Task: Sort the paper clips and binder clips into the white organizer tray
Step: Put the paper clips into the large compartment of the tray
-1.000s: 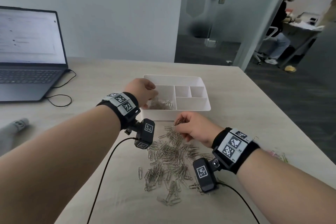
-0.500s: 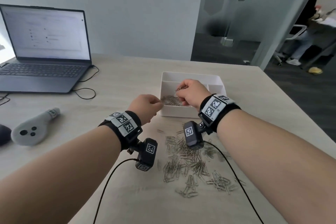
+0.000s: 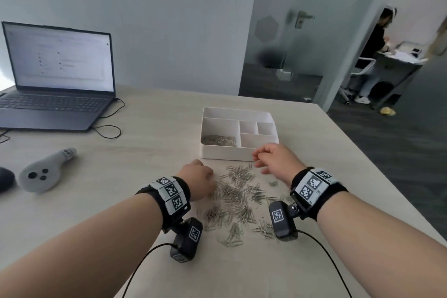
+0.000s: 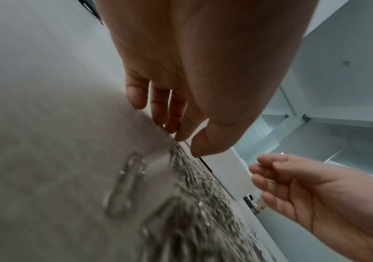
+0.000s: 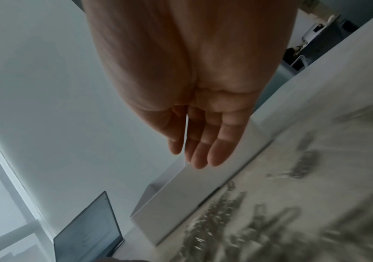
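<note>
From the head camera, the white organizer tray (image 3: 238,152) is seen standing towards the far edge of the table (image 3: 145,152), with a small heap of paper clips in its large left compartment (image 3: 219,140); the other compartments look bare. The loose pile of paper clips (image 3: 238,197) lies on the table just in front of the tray's near wall. Half a second ago the right hand was held over the tray and the left at its near wall; now both are found back at the pile, so a batch is judged to have been dropped and another pick-up begun. The left hand (image 3: 198,180) rests at the pile's left side, fingers bent down onto the clips. The right hand (image 3: 275,161) hovers near the tray's near-right corner, fingers loosely spread and empty. No binder clips can be made out.

From the left wrist camera, the left fingertips (image 4: 172,122) are seen pressed together at the edge of the clips (image 4: 203,203); whether a clip is pinched cannot be told. The right hand (image 4: 315,200) is shown relaxed, holding nothing.

From the right wrist camera, the right fingers (image 5: 205,147) are seen straight and empty above the tray wall (image 5: 181,198), with blurred clips (image 5: 270,221) below. Much of the pile is judged still unsorted.
</note>
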The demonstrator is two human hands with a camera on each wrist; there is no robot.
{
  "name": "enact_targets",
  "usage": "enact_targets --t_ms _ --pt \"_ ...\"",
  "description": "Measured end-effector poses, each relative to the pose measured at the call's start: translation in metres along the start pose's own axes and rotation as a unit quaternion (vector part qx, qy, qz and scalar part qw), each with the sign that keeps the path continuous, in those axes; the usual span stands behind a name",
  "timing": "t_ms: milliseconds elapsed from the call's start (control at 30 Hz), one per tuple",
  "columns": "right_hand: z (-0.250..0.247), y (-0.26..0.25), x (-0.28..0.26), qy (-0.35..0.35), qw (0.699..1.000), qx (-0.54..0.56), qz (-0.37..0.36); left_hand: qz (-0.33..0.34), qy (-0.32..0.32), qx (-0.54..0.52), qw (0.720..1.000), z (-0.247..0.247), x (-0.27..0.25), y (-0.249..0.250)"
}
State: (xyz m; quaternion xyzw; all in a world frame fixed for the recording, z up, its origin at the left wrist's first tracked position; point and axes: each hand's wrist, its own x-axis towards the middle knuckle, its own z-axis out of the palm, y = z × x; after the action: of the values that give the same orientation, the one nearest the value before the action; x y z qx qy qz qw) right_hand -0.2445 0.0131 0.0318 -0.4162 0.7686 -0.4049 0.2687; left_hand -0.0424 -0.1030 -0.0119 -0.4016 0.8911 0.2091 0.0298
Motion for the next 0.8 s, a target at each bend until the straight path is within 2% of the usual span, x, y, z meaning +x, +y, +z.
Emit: enact_targets --t_ms 100,233,367,500,633,800 --pt "-0.009 0.019 -0.024 0.006 1.000 -0.001 0.028 0.015 -0.008 -0.020 1.000 0.006 -0.012 0.014" --pt "-0.019 0.037 -0.049 0.036 0.996 -0.073 0.030 0.039 -0.028 -0.038 0.998 0.014 -0.026 0.028" --pt "-0.022 0.047 -0.070 0.059 0.993 -0.096 0.040 0.060 -0.009 -0.084 0.995 0.018 -0.035 0.032" --pt "-0.010 0.046 -0.087 -0.002 0.995 -0.089 0.039 0.060 0.021 -0.153 0.986 0.024 -0.040 0.034" --pt "0.005 0.036 -0.103 -0.069 0.996 -0.059 -0.019 0.033 0.058 -0.254 0.965 0.033 -0.048 0.035" --pt "0.002 0.040 -0.111 -0.015 0.999 -0.010 -0.030 0.017 0.140 -0.368 0.919 0.043 -0.053 0.023"
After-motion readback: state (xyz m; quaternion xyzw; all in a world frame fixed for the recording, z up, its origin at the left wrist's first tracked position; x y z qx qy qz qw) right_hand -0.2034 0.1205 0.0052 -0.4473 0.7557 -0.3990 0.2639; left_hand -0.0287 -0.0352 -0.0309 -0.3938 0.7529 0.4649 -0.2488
